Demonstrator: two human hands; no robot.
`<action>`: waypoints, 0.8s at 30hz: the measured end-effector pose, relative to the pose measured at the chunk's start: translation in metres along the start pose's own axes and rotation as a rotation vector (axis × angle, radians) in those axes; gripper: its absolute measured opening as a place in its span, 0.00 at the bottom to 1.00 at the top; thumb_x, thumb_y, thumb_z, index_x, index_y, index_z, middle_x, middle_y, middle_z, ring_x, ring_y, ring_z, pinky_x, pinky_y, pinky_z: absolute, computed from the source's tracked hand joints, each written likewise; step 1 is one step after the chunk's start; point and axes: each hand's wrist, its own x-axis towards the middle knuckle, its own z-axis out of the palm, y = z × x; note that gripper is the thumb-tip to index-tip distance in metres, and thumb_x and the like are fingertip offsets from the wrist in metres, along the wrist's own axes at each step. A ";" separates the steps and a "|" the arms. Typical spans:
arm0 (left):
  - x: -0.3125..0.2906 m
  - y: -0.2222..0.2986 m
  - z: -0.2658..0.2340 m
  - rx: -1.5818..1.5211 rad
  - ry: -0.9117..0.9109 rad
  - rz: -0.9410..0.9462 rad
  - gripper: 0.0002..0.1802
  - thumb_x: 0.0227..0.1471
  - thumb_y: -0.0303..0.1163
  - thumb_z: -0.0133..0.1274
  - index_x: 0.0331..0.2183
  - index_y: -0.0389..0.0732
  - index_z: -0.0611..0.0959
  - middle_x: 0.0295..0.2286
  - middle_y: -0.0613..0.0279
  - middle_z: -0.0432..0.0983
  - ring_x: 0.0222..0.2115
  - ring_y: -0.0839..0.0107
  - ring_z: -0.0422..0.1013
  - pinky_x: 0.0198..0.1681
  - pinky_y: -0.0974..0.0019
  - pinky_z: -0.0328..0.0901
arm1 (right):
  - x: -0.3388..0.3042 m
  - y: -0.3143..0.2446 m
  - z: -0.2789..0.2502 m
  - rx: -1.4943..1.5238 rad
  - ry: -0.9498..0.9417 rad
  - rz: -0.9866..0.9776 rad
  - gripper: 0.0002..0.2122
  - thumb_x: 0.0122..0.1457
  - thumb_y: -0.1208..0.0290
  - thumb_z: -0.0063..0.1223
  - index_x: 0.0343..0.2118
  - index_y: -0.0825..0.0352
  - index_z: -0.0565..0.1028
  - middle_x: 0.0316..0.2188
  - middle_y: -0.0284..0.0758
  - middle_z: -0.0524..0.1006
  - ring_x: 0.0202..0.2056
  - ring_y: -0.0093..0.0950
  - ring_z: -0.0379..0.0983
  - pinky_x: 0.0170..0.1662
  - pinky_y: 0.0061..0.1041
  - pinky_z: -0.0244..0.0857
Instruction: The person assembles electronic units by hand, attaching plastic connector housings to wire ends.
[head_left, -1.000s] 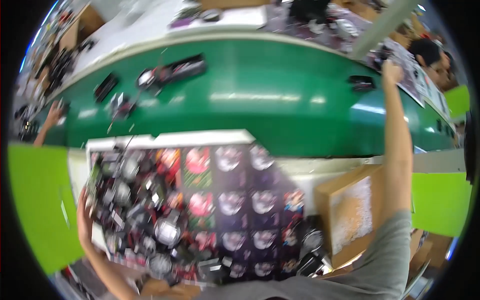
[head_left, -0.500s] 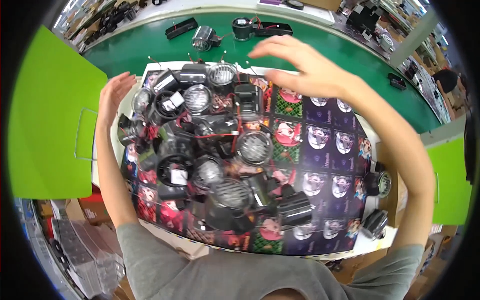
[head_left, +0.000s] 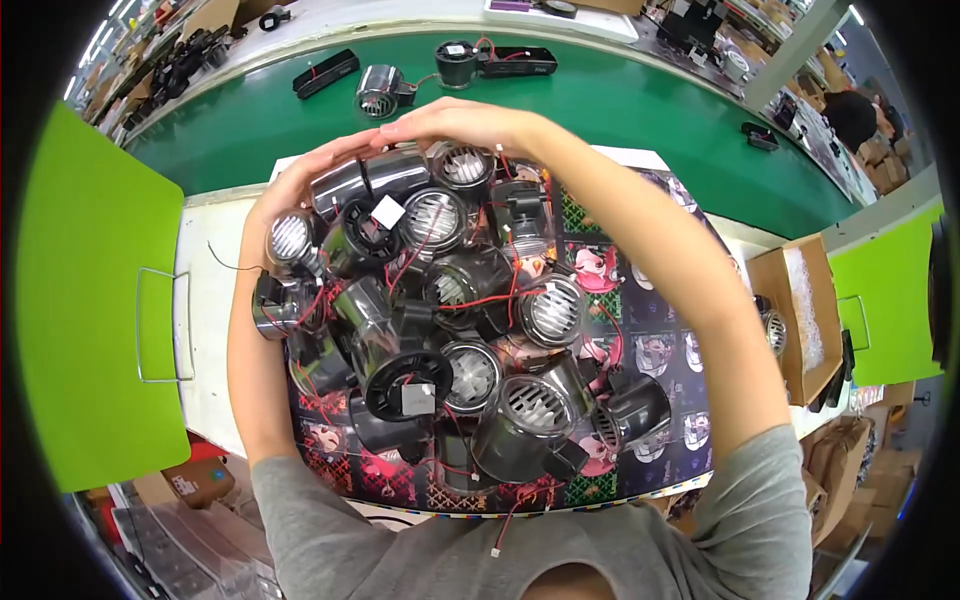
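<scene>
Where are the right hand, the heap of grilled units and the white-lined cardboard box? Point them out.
Right hand (head_left: 455, 120): head view, middle of the hand.
Heap of grilled units (head_left: 471, 377): head view, a round grille near its middle.
White-lined cardboard box (head_left: 774, 282): head view, its brown wall.

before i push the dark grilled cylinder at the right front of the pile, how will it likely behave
The dark grilled cylinder may roll, since it's rounded and seems to lie on its side. Its smooth, glossy shell could feel slippery. The thin red wire just beyond it looks floppy and might snag.
</scene>
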 end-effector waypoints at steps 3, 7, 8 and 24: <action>0.011 -0.003 0.009 -0.067 -0.091 -0.015 0.34 0.44 0.45 0.41 0.51 0.35 0.61 0.47 0.54 0.62 0.47 0.67 0.61 0.32 0.69 0.69 | -0.018 0.001 -0.006 0.025 -0.039 0.064 0.23 0.47 0.50 0.48 0.40 0.63 0.74 0.39 0.31 0.71 0.39 0.24 0.64 0.44 0.21 0.57; 0.044 -0.011 0.035 -0.068 -0.247 -0.063 0.42 0.39 0.46 0.48 0.53 0.35 0.56 0.51 0.49 0.55 0.52 0.64 0.54 0.54 0.67 0.48 | -0.063 0.007 -0.028 0.035 0.010 0.138 0.22 0.49 0.51 0.47 0.39 0.65 0.74 0.39 0.32 0.72 0.39 0.22 0.63 0.43 0.21 0.55; 0.055 -0.014 0.038 -0.047 -0.316 -0.039 0.42 0.39 0.47 0.49 0.53 0.35 0.56 0.51 0.49 0.55 0.52 0.64 0.54 0.54 0.67 0.48 | -0.073 0.006 -0.030 0.045 0.021 0.142 0.22 0.49 0.51 0.47 0.39 0.65 0.74 0.39 0.32 0.72 0.39 0.22 0.63 0.43 0.21 0.55; 0.123 -0.032 0.161 -0.276 -0.590 -0.106 0.36 0.44 0.40 0.45 0.52 0.34 0.57 0.50 0.48 0.56 0.49 0.62 0.58 0.52 0.65 0.53 | -0.234 0.020 -0.066 -0.181 0.235 0.189 0.21 0.53 0.54 0.45 0.42 0.67 0.70 0.37 0.33 0.71 0.39 0.21 0.65 0.43 0.19 0.57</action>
